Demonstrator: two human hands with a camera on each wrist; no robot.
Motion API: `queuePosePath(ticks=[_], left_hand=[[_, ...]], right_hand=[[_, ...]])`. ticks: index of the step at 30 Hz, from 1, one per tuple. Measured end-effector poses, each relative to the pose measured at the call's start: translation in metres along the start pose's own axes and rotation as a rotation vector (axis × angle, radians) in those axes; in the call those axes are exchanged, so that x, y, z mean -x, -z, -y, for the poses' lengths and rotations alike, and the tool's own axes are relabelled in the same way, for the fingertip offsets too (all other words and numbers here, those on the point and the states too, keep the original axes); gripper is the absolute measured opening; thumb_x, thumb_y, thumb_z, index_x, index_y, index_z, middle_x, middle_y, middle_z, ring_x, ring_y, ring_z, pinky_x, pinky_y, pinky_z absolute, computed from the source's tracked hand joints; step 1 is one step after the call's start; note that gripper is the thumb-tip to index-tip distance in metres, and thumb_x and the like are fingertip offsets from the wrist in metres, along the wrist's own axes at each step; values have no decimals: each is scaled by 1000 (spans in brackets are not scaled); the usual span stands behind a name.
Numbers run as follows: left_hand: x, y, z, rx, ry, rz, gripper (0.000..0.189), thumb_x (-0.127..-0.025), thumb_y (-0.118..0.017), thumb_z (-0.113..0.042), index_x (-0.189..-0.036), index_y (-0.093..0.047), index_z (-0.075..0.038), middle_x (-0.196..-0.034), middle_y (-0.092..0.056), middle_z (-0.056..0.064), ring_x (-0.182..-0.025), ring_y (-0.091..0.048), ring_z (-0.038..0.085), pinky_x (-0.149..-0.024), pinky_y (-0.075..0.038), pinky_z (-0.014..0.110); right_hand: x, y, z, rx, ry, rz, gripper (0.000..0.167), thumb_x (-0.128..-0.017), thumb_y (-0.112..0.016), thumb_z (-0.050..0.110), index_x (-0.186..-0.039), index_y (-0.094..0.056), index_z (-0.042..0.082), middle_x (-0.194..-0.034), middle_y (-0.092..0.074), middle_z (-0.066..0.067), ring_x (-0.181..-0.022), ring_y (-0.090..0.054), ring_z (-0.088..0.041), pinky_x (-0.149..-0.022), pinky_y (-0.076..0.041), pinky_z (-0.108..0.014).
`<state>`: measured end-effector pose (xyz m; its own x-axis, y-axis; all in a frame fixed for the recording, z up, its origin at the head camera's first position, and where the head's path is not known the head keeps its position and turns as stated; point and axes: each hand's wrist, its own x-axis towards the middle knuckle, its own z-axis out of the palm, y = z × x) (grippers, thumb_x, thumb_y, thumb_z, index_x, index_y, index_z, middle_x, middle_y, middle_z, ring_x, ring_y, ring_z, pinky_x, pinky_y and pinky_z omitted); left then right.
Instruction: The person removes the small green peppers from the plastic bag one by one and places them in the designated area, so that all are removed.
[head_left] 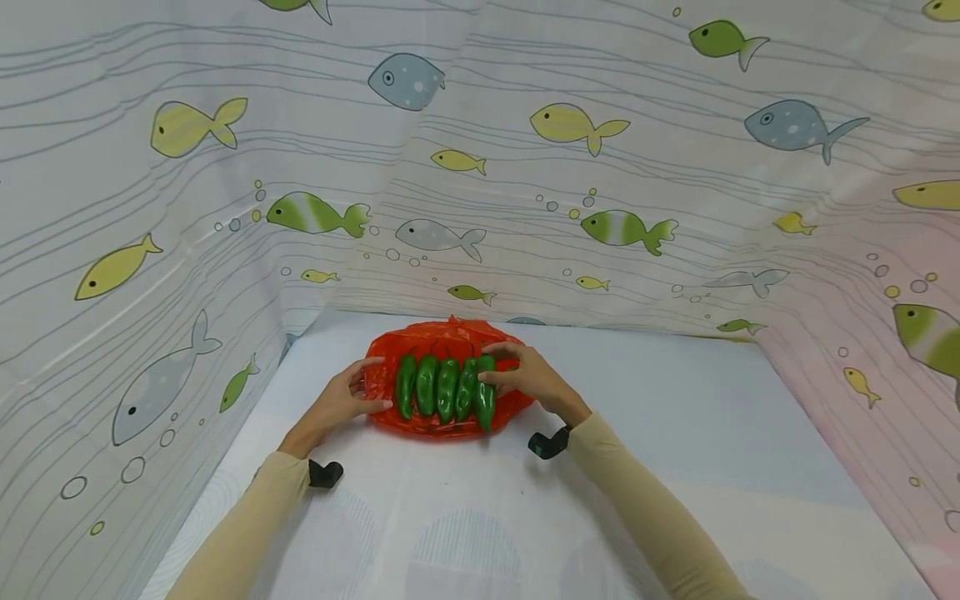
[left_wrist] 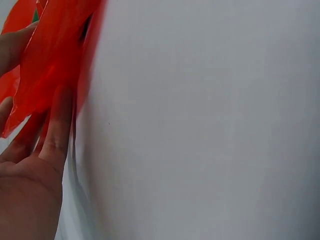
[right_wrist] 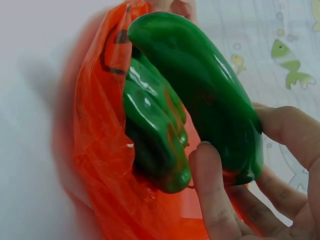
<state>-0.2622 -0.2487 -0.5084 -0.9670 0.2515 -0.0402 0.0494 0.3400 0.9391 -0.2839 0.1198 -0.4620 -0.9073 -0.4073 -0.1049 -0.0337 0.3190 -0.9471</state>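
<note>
Several glossy green peppers [head_left: 427, 385] lie side by side on an orange-red plastic bag [head_left: 381, 347], their thin stems pointing to the back. My right hand [head_left: 531, 377] pinches the rightmost pepper [right_wrist: 215, 100] between thumb and fingers near its stem end. In the right wrist view this pepper stands apart from the others, which sit inside the bag's fold. At the bag's left side, my left hand [head_left: 341, 408] grips its edge. The left wrist view shows those fingers [left_wrist: 59, 117] under the plastic and the thumb over it; the fingertips are partly hidden.
A white table surface [head_left: 660, 417] spreads around the bag. Behind it and at both sides rise sheets [head_left: 495, 75] printed with fish. Small dark wrist cameras [head_left: 550, 443] stick out from both cuffs, close above the table.
</note>
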Motion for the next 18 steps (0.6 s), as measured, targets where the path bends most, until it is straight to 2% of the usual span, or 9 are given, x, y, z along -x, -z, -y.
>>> queuePosePath(ticks=[8,13,18], left_hand=[[1,0,1,-28,-7,-1,83,-86,-86,-17,-156,-41,-14,-154,-42,21,-135,-44,44,-110,-39,58],[1,0,1,-41,-4,-7,82,-85,-86,-18,-155,-43,-14,-153,-44,20,-134,-46,43,-108,-41,56],[0,0,3,-47,-1,-3,81,-86,-86,-19,-154,-44,-14,-154,-42,20,-134,-45,43,-107,-41,55]], right_hand=[[7,4,5,44,33,-3,65,-90,-82,33,-146,-56,12,-138,-58,-7,-82,-75,-26,-107,-46,-49],[11,9,4,58,48,-19,63,-90,-82,35,-145,-58,15,-140,-57,-6,-88,-74,-23,-101,-51,-47],[18,17,1,69,48,-40,62,-89,-82,37,-144,-59,18,-142,-56,-3,-103,-70,-24,-99,-52,-47]])
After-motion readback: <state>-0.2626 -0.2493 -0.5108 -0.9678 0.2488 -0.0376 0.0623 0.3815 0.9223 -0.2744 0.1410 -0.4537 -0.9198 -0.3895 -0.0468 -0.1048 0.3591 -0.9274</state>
